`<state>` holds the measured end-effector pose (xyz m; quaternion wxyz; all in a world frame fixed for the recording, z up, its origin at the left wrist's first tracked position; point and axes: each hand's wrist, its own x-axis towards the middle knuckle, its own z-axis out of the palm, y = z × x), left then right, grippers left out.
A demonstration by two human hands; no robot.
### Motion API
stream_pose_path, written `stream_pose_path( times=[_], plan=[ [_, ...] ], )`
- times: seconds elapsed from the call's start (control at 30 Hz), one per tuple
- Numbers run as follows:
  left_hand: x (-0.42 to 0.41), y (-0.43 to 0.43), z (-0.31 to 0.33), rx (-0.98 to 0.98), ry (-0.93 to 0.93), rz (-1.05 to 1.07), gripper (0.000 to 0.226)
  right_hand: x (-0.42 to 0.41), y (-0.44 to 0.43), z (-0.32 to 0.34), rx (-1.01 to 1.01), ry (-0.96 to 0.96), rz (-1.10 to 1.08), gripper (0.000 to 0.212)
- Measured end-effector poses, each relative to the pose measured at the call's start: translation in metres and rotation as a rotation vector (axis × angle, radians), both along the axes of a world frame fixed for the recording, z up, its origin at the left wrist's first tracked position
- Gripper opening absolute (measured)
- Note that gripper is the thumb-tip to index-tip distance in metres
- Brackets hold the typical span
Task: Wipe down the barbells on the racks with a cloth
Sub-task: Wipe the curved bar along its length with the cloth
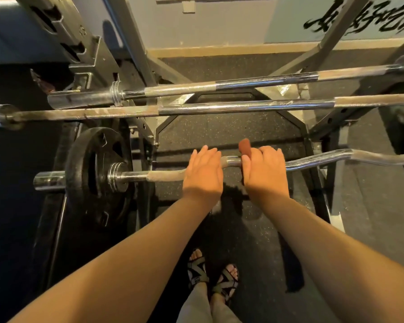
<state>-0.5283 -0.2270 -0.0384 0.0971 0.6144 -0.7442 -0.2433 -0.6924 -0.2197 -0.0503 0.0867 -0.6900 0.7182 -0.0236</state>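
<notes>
A curved chrome barbell (pixel 320 160) lies across the rack at waist height, with a black weight plate (pixel 89 173) on its left end. My left hand (pixel 204 171) grips the bar near its middle. Just to the right, my right hand (pixel 265 170) is wrapped round the bar with a reddish-brown cloth (pixel 245 147) held against it; a corner of the cloth sticks up above my fingers. Two straight barbells rest higher on the rack: the nearer straight barbell (pixel 196 109) and the farther straight barbell (pixel 219 86).
Grey rack uprights (pixel 135 43) slant away toward the wall. A black weight stack frame (pixel 63 31) stands at the upper left. Another dark plate (pixel 401 127) shows at the right edge. Black speckled rubber floor (pixel 231 127) lies below, with my sandalled feet (pixel 212 276) near the bottom.
</notes>
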Motion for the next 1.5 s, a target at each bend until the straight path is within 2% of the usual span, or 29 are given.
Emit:
stream_pose_path(
  times=[0.1,0.23,0.33,0.43,0.53,0.7,0.77,0.93,1.03,1.13,1.2,1.3,1.4,1.5],
  plan=[
    [-0.006,-0.002,-0.004,0.002,-0.022,-0.014,0.048,0.017,-0.001,0.0,-0.067,-0.113,-0.04,0.044],
    [-0.011,-0.002,-0.009,-0.061,-0.074,-0.038,0.049,0.02,0.007,-0.006,-0.119,-0.286,0.13,0.055],
    [-0.009,0.002,-0.015,-0.11,-0.017,-0.005,0.046,0.001,0.004,-0.007,-0.08,-0.093,0.131,0.05],
    [-0.011,0.004,-0.019,-0.156,-0.017,0.012,0.046,0.004,-0.001,-0.009,-0.078,-0.006,-0.015,0.044],
    [-0.011,0.003,-0.023,-0.181,-0.013,0.009,0.046,0.017,-0.012,-0.01,-0.086,-0.047,-0.115,0.046],
    [-0.01,0.002,-0.022,-0.185,0.024,-0.003,0.046,0.01,0.015,-0.021,-0.21,-0.211,0.18,0.052],
    [-0.01,0.002,-0.024,-0.204,0.038,-0.009,0.044,0.007,0.025,-0.025,-0.28,-0.212,0.209,0.05],
    [-0.008,0.002,-0.033,-0.235,0.049,-0.009,0.04,0.018,-0.017,-0.016,-0.159,-0.056,0.08,0.029],
    [-0.008,0.001,-0.032,-0.241,0.052,-0.007,0.039,0.021,-0.008,-0.022,-0.171,-0.112,0.07,0.032],
    [-0.01,0.001,-0.032,-0.25,0.038,0.0,0.041,0.013,0.017,-0.027,-0.198,-0.18,0.131,0.05],
    [-0.009,0.002,-0.033,-0.261,0.031,0.002,0.043,0.008,0.017,-0.027,-0.193,-0.18,0.144,0.05],
    [-0.008,0.002,-0.038,-0.266,0.03,-0.011,0.045,0.022,-0.003,-0.019,-0.168,-0.129,0.005,0.037],
    [-0.008,0.0,-0.042,-0.265,0.03,0.008,0.043,0.039,-0.013,-0.014,-0.186,-0.108,-0.139,0.044],
    [-0.008,0.0,-0.041,-0.265,0.02,-0.011,0.044,0.029,0.009,-0.027,-0.248,-0.205,0.029,0.045]
  ],
)
